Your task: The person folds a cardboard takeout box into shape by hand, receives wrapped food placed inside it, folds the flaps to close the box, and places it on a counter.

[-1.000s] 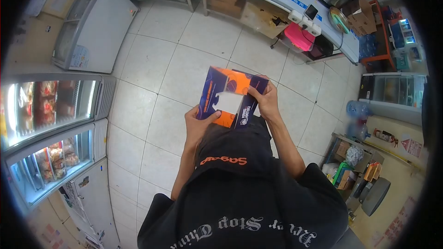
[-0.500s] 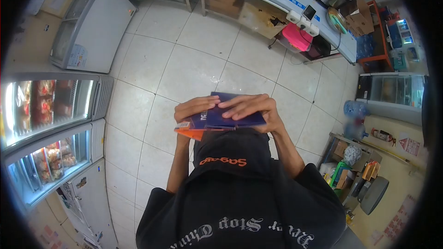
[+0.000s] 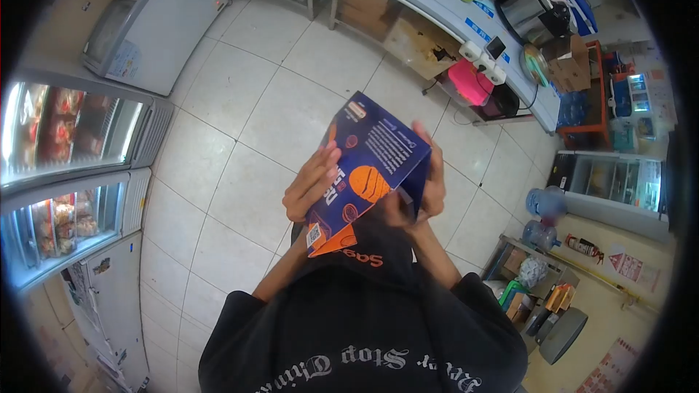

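A dark blue cardboard box with white and orange print is held up in front of my chest, tilted. My left hand presses on its left side, fingers lying over the printed face. Around the right end of the box wraps my right hand, partly blurred, with some fingers behind the panel. An orange flap shows at the lower left corner, near a white code label. The inside of the box cannot be seen clearly.
Lit display fridges and a white chest freezer line the left. A long counter carries metal cookers at the top, with a pink container below it. Shelving and water jugs stand right. Floor is tiled.
The box has been turned and raised, so its large printed face now shows. My right hand has shifted from its top to the right end; my left hand has moved lower.
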A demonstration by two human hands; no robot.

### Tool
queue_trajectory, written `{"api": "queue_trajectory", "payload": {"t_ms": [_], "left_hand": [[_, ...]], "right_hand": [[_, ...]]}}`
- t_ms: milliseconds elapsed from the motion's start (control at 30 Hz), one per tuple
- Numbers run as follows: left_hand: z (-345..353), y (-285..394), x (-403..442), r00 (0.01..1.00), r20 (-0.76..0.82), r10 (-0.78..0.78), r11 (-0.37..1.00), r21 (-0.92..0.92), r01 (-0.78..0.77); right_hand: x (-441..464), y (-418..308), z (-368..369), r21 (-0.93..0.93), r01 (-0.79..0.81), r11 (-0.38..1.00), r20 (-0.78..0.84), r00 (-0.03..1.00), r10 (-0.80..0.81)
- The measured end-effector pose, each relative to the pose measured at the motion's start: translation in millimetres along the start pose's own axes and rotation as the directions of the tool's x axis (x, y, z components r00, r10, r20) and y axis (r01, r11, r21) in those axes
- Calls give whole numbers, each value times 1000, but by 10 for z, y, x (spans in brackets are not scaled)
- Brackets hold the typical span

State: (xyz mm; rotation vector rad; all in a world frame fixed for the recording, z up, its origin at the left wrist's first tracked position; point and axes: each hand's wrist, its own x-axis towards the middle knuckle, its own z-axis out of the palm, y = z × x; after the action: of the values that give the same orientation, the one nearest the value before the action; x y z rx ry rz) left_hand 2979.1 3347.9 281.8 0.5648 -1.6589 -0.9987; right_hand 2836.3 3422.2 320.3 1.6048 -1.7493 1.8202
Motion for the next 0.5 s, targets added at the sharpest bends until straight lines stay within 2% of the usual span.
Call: {"api": "queue_trajectory", "payload": {"t_ms": [67, 133, 200, 233, 267, 300, 333, 367, 400, 467, 500], "left_hand": [[28, 88, -46, 998, -12, -61, 998, -7, 61], [39, 138, -63, 989, -16, -144, 989, -15, 144], [61, 132, -36, 965, -6, -263, 964, -32, 263], [74, 128, -20, 943, 5, -332, 943, -40, 332], [64, 136, -22, 865, 70, -497, 865, -36, 500], [68, 174, 22, 867, 67, -494, 867, -38, 497], [75, 233, 99, 845, 118, -522, 833, -143, 535], [82, 266, 148, 822, 171, -544, 785, -243, 570], [84, 249, 147, 824, 170, -541, 786, -246, 567], [77, 170, 104, 806, 303, -509, 678, -435, 592], [46, 93, 63, 807, 301, -508, 680, -436, 590]], "right_hand": [[46, 62, 26, 75, -33, 997, 73, 997, 28], [182, 168, -47, 220, 37, 975, 242, 966, -92], [194, 311, -40, 223, 86, 971, 212, 968, -134], [191, 308, -37, 149, 51, 988, 180, 981, -77], [194, 302, -37, 74, 10, 997, 142, 990, -21], [227, 313, -42, 10, 23, 1000, 154, 988, -24], [213, 310, -23, 11, 28, 1000, 154, 988, -29], [178, 304, 15, -23, -55, 998, 99, 993, 57], [171, 316, 43, -26, -53, 998, 59, 997, 55], [160, 337, 111, -28, -48, 998, 20, 999, 49], [144, 340, 160, -36, -53, 998, -24, 998, 52]]}}
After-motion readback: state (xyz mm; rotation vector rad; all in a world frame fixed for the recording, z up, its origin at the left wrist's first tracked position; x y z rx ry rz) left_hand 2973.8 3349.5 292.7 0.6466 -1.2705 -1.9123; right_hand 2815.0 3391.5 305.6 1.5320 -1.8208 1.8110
